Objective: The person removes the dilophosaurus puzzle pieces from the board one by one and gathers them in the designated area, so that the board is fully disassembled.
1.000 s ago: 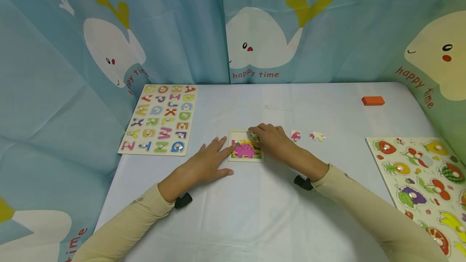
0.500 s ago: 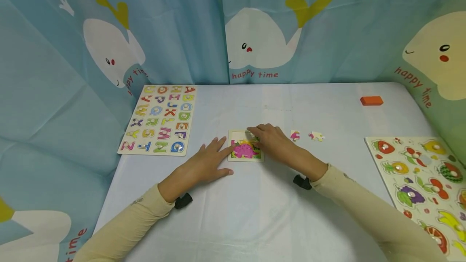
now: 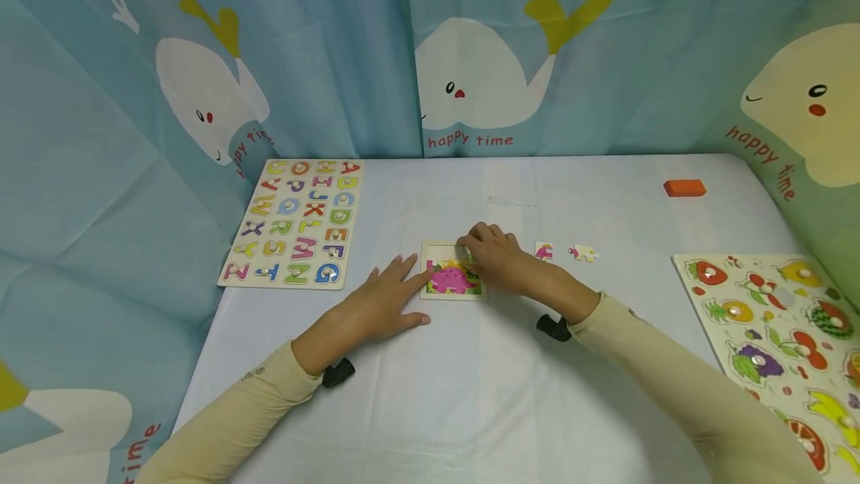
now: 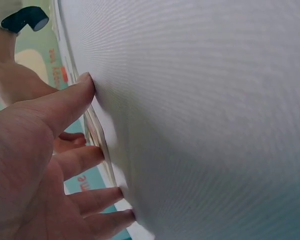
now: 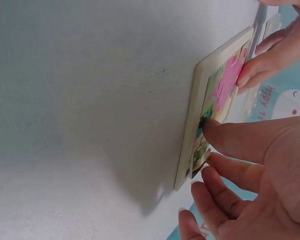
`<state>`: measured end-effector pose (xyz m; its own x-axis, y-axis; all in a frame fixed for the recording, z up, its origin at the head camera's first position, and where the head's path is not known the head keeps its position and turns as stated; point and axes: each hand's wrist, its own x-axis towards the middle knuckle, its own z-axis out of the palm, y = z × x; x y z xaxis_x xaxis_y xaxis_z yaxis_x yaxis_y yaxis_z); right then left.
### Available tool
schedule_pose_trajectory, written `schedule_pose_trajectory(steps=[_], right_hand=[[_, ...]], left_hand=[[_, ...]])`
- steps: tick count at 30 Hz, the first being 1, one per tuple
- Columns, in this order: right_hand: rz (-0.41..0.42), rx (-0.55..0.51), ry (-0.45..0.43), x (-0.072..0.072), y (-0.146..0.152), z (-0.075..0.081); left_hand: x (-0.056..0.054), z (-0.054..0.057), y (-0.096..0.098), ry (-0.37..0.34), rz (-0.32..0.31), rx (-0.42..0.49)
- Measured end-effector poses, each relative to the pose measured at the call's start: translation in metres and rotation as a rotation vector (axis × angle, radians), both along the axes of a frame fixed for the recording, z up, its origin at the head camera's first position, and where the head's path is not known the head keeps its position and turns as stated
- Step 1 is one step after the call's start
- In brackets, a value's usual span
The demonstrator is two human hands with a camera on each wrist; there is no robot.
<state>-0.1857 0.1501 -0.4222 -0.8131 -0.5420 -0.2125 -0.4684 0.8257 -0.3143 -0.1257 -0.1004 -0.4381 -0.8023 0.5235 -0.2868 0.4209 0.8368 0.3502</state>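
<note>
A small dinosaur jigsaw board [image 3: 452, 298] with a pale frame lies between the hands, a pink dinosaur filling its lower part. My left hand [image 3: 378, 299] rests spread on the table, its index finger on the board's left side. Over the board's right side, my right hand [image 3: 500, 261] pinches a greenish jigsaw piece [image 5: 200, 150] between thumb and index finger; that piece sits slightly tilted at the frame in the right wrist view. Two loose jigsaw pieces, one pink and white [image 3: 543, 251], one pale yellow [image 3: 584, 253], lie right of the board.
An alphabet peg board [image 3: 285, 282] lies at the table's left. A fruit peg board [image 3: 702, 305] occupies the right edge. Near the back right corner sits an orange block [image 3: 684, 188]. Whale-printed curtains [image 3: 376, 58] hang behind and beside the table.
My right hand and wrist have shifted slightly, the knuckles a little higher, with the piece still pinched at the board. The left hand stays in place.
</note>
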Motion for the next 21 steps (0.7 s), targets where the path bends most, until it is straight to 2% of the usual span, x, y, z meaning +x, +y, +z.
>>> schedule_pose_trajectory(steps=[11,21], right_hand=[[-0.064,-0.046,0.017,0.002,0.001,-0.004],[-0.040,-0.123,0.139,0.005,0.007,-0.011]], left_hand=[[0.000,0.000,0.000,0.000,0.008,-0.001],[0.001,0.002,0.001,-0.002,0.009,0.002]])
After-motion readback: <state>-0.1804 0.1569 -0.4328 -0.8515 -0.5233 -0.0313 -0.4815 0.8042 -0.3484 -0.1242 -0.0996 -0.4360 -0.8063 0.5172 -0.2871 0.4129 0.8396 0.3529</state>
